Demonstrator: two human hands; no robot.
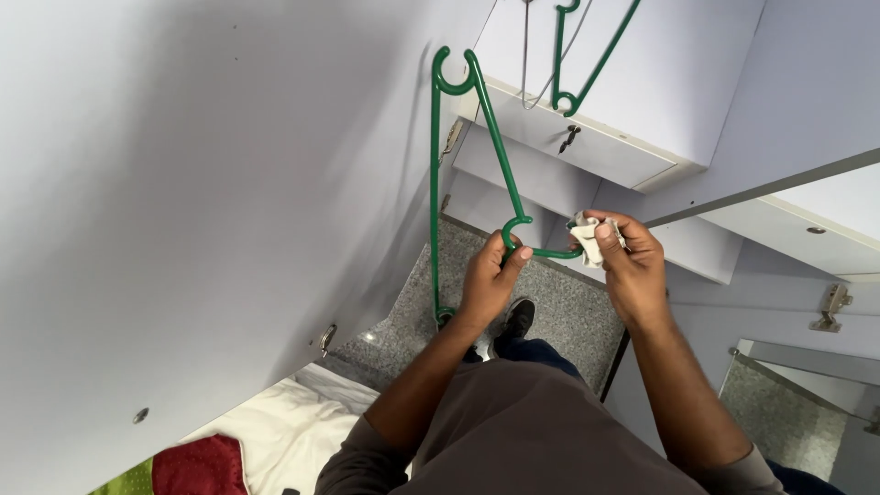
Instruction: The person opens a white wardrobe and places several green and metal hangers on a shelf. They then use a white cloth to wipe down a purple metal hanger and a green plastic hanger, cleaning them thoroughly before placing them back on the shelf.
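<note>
A green plastic hanger [434,183] stands on end in front of me, its hook at the right near my hands. My left hand [490,280] grips the hanger at the neck below the hook. My right hand [631,261] is closed around a crumpled white cloth [584,236], pressing it against the hanger's hook end. Below, my dark shoe [519,318] stands on the speckled grey floor [559,312].
An open pale wardrobe door [183,183] fills the left. A second green hanger [587,55] hangs above a locked drawer [587,142] with a key in it. A bed with white sheet [275,431] and red and green fabric lies at the bottom left. A mirror panel [797,412] is at the lower right.
</note>
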